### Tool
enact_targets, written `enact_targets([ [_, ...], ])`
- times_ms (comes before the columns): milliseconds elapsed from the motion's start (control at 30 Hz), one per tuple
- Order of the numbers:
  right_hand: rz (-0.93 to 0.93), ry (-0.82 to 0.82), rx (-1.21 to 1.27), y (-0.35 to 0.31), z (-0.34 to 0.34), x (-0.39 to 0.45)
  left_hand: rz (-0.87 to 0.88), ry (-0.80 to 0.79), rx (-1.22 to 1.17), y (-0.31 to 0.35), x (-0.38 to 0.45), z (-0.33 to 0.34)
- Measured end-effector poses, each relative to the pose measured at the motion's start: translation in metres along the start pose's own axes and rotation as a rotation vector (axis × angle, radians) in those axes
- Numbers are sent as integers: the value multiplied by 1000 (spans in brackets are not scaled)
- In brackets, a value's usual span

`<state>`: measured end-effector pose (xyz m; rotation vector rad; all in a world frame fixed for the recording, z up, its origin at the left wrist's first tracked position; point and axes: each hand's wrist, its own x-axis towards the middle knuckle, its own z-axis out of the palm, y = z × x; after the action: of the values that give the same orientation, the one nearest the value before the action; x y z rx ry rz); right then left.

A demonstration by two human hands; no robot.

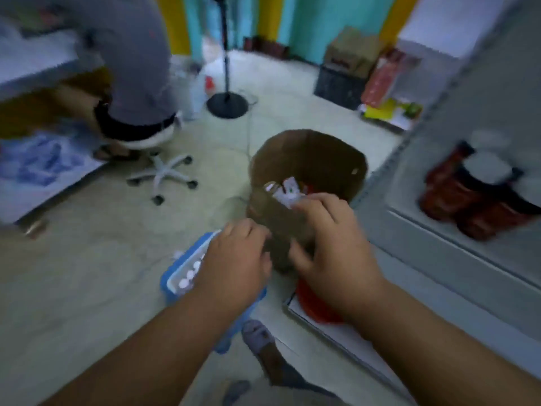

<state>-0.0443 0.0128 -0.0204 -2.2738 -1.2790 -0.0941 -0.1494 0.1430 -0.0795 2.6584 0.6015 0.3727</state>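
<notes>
Blur leaves the white packets (288,190) in the cardboard box (322,159) on the floor unreadable, fingers of the right hand (333,244) curl over its 6 o'clock rim, thumb outside, while the left hand (237,259), grip impossible to tell, touches that wall and half-covers a blue tub (175,276) at 8 o'clock.

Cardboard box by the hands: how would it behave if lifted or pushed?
Probably light: the cardboard box looks partly filled with small white packets. Its walls would likely flex; the open rim looks bowed. It should slide on the smooth floor rather than tip.
</notes>
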Motion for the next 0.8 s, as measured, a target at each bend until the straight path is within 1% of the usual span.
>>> enact_targets([
  [67,189,104,-43,13,-44,-58,145,-51,-13,46,1,2],
  [167,421,162,-116,30,-108,-150,360,-122,-78,134,-17,16],
  [233,530,234,-179,41,-149,-208,514,-157,-134,198,-41,29],
  [400,760,510,-319,65,-235,-359,851,-268,-182,350,-110,68],
  [600,1067,662,-444,111,-332,-561,1146,-415,-249,560,-221,138],
  [733,1273,683,-471,128,-394,-679,1288,-536,-333,693,-304,178],
  [800,1339,688,-518,140,-429,-724,1328,-558,-376,751,-333,191],
])
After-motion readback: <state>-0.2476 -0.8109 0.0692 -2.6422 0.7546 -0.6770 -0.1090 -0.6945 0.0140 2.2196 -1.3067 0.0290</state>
